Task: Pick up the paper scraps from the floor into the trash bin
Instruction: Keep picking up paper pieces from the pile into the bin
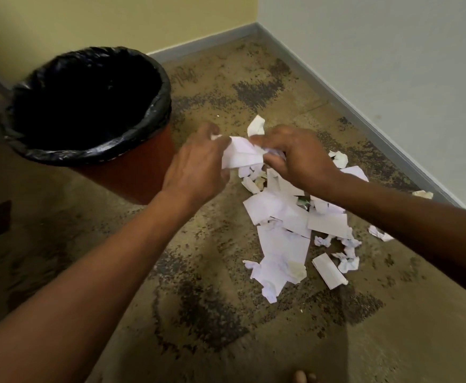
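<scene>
A pile of torn and crumpled white paper scraps (287,233) lies on the mottled floor right of centre. Above its far end, my left hand (198,164) and my right hand (295,153) together grip a bunch of white paper (242,154) between them, fingers curled round it. The red-brown trash bin (132,172), lined with a black bag (88,100), stands upright just left of my left hand. Its inside looks dark and I cannot see what it holds.
Loose scraps lie apart from the pile: one at the far end (256,125), one near the right wall (422,194), one under my right forearm (379,233). Grey skirting (364,117) runs along two walls meeting at a corner. A toe (301,377) shows at the bottom edge.
</scene>
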Demonstrator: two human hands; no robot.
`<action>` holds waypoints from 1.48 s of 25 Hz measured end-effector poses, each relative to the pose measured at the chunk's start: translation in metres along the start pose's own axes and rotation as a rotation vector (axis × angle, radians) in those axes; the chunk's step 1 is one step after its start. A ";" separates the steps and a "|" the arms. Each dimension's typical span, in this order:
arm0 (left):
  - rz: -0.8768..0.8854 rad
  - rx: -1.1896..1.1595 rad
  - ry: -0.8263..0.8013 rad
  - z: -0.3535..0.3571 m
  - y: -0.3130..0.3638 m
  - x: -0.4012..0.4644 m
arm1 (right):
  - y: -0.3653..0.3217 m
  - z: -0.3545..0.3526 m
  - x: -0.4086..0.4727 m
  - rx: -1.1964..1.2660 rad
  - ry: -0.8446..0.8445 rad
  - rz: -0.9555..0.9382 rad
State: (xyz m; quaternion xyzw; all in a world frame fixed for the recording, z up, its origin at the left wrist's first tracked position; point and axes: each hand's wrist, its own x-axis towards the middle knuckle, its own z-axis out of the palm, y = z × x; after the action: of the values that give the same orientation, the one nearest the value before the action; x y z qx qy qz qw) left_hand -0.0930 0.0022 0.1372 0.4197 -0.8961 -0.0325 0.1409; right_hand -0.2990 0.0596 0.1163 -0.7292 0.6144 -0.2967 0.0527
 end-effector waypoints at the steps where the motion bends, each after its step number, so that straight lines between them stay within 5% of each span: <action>1: -0.027 0.007 0.037 -0.012 -0.009 0.000 | -0.010 -0.001 0.017 0.007 0.031 -0.033; 10: -0.340 0.009 0.362 -0.092 -0.122 -0.019 | -0.113 0.041 0.156 0.074 0.116 -0.314; 16: -0.462 -0.068 0.272 -0.085 -0.161 -0.037 | -0.138 0.095 0.185 0.060 -0.040 -0.278; 29: -0.528 -0.181 0.241 -0.076 -0.168 -0.033 | -0.134 0.087 0.179 0.120 -0.193 -0.228; 37: -0.397 -0.094 0.247 -0.084 -0.148 -0.025 | -0.134 0.075 0.182 0.100 -0.221 -0.270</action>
State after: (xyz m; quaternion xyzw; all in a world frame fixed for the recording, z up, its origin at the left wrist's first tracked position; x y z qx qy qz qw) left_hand 0.0557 -0.0688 0.1861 0.5817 -0.7693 -0.0496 0.2594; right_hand -0.1332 -0.0990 0.1808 -0.8296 0.4860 -0.2494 0.1157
